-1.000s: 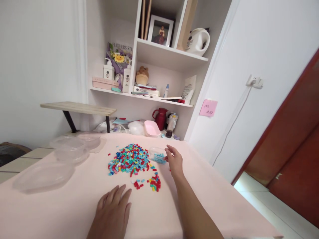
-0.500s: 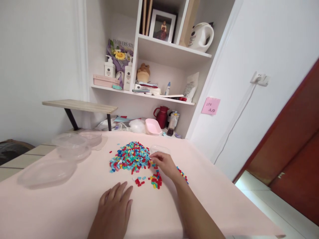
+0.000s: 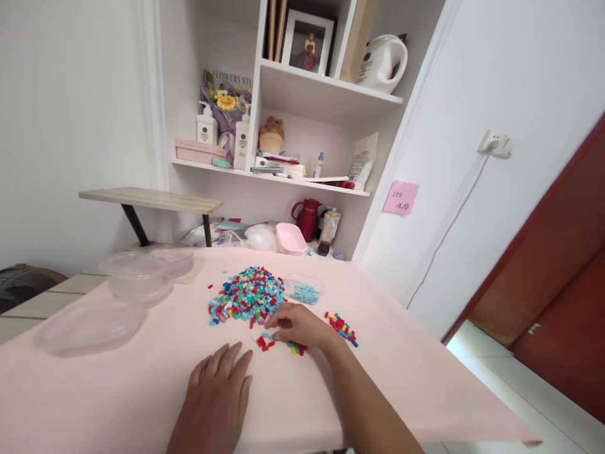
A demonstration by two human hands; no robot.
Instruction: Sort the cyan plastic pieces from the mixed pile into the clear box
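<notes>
A heap of small coloured blocks [image 3: 246, 295] in red, blue, teal and yellow lies on the pink table [image 3: 118, 384]. My right hand [image 3: 296, 325] reaches over a small scatter of loose blocks [image 3: 265, 341] just in front of the heap, its fingertips pinched down among them. What they grip is too small to see. My left hand [image 3: 217, 397] lies flat on the table nearer to me, fingers stretched out, holding nothing. A small clear container [image 3: 305, 288] with light blue blocks stands right of the heap. Another little cluster of blocks [image 3: 341, 326] lies to the right of my wrist.
Clear plastic bowls and lids [image 3: 135, 277] and a clear tray [image 3: 89, 328] sit at the table's left. Behind the table are a pink tub [image 3: 290, 238], a red jug [image 3: 307, 219], a wooden shelf board [image 3: 151, 200] and white shelving with bottles, a framed picture and a kettle [image 3: 380, 60].
My right hand has come back from the clear container on the right, across the heap's edge, down to the loose blocks in front. My left hand has stayed flat.
</notes>
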